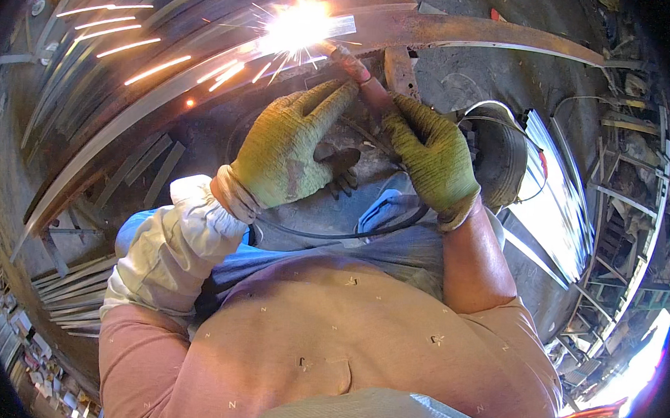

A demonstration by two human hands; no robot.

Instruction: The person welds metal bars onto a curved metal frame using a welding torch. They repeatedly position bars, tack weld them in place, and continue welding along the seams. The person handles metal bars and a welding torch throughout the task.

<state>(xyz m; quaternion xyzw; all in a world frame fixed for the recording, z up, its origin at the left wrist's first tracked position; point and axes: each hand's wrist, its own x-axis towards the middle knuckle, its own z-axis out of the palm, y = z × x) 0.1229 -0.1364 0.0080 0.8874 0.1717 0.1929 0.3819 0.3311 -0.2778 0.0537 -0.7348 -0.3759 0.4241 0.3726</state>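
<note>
A bright welding arc [299, 26] burns at the upper middle and throws sparks to the left. Just below it slants a reddish welding torch [374, 95], its tip close to the glare. My right hand [434, 150], in a yellow-green knitted glove, is wrapped round the torch body. In a matching glove, my left hand [287, 140] has its fingers stretched out, the fingertips against the torch's front part and the thumb apart. The arc sits on a long rusty steel bar [472, 32] beside a short bright metal piece [343, 26]. Glare hides the exact weld spot.
Long metal strips [126, 78] lie at the upper left, with more strips [77, 292] below. A dark round container [501, 162] stands right of my right hand, beside shiny sheet metal [549, 208]. A black cable [333, 234] loops under my hands. Metal racks [621, 229] line the right.
</note>
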